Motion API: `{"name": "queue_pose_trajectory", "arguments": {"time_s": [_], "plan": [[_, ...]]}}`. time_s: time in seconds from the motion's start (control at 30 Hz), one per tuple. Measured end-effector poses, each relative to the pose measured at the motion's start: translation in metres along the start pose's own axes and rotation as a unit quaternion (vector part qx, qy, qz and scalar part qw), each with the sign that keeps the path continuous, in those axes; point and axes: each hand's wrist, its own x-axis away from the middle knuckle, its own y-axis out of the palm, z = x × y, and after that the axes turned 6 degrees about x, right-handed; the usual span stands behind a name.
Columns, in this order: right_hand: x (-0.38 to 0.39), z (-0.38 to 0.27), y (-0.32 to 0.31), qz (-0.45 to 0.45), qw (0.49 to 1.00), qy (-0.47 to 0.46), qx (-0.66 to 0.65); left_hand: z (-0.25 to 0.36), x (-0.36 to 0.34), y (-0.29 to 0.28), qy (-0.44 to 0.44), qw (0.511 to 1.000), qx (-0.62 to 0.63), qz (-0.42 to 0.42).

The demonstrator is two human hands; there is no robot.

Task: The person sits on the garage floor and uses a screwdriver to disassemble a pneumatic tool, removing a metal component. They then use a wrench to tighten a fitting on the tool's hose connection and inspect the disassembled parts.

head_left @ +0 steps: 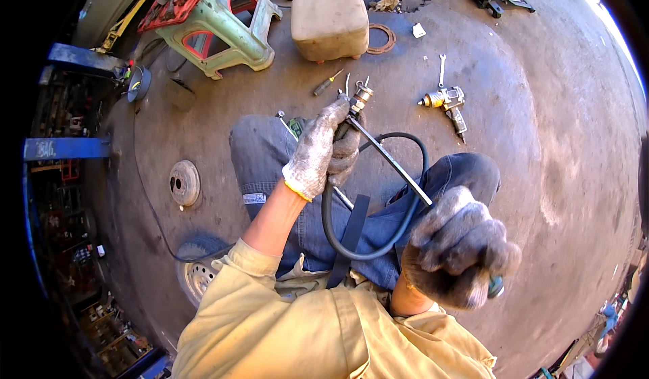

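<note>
Black hose (365,256) loops below the left hand (319,144) gripping it, a metal bar (392,162) crossing toward the right hand (462,247), clenched round a teal-ended tool (496,286), an impact wrench (446,100) beyond.

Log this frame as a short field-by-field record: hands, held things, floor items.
Left hand: gloved, holding a black hose; metal fitting just beyond the fingers
Right hand: gloved, closed around a teal-ended tool
Metal bar: slants from near the fitting toward the right hand
Unclear: whether bar and teal end belong together
Floor ahead: power tool, wrench, screwdriver, beige padded stool, green stool
</note>
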Motion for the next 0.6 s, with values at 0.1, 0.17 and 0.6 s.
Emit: {"name": "queue_pose_trajectory", "arguments": {"time_s": [0.1,0.17,0.6], "plan": [[-0.008,-0.001,-0.003,-0.168,0.985,-0.030,-0.023,-0.003,0.001,0.003,-0.002,1.000,-0.019,0.001],[-0.009,-0.005,-0.005,-0.282,0.958,-0.039,-0.037,-0.003,0.004,0.003,-0.008,0.999,-0.035,0.000],[0.020,-0.009,-0.022,0.107,0.987,0.095,0.073,0.007,0.005,0.000,0.042,0.995,-0.083,0.021]]}}
